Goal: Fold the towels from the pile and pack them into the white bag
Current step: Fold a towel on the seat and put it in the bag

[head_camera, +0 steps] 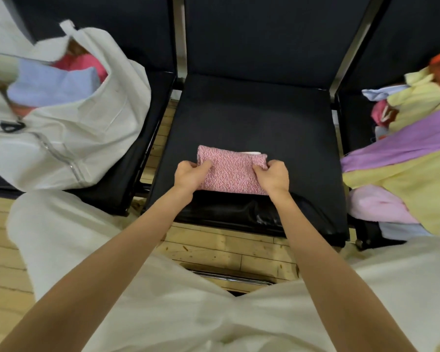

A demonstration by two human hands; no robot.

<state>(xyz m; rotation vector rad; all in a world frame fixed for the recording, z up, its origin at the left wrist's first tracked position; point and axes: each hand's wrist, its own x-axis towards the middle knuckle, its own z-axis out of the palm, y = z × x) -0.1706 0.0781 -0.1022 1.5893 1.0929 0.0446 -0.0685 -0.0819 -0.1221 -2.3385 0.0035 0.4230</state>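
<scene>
Fingers of both our hands are curled on a folded pink towel (pixel 233 172). Our left hand (pixel 191 175) has its grip on the left end of the towel, with the thumb on top and the other fingers under the edge. Our right hand (pixel 273 177) pinches the right end in the same way. The towel is a small flat rectangle with a speckled pink and white pattern, and a thin white edge shows at its far right corner. It lies on the front half of a black chair seat (pixel 252 118), and its near edge is close to the front rim of the seat.

To the left, on a neighbouring black seat, stands the white bag (pixel 69 143). Its mouth is wide, and inside we see a light blue towel (pixel 54 85) and, behind it, a bright pink one (pixel 84 63). A zip runs down the front of the bag.

To the right, on a third seat, lies the pile of towels (pixel 412 148), well apart from the bag. We see yellow, lilac, pale pink, light blue and orange cloth in it, loose and not folded.

Below the chairs is a wooden floor (pixel 0 262), and our knees in white trousers (pixel 74 250) fill the bottom of the view.
</scene>
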